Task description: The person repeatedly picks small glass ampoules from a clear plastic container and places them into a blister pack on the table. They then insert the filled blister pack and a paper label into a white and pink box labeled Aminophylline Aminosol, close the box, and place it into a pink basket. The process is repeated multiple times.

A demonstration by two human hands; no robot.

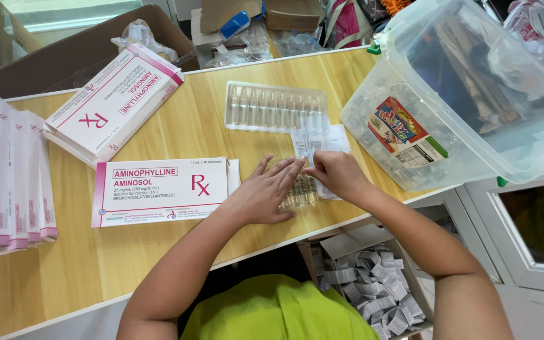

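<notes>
Clear ampoule tray (300,189) lies under flat, spread left hand (262,195); right hand (335,175) fingers pinch a folded leaflet (316,143).

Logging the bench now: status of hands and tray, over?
Left hand flat on ampoule tray. Right hand pinching folded leaflet over it. Second tray behind, apart.

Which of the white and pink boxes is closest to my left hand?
The flat box lying alone just beside the left hand; another box lies farther back, tilted, and the rest stand stacked at the table's left edge.
</notes>
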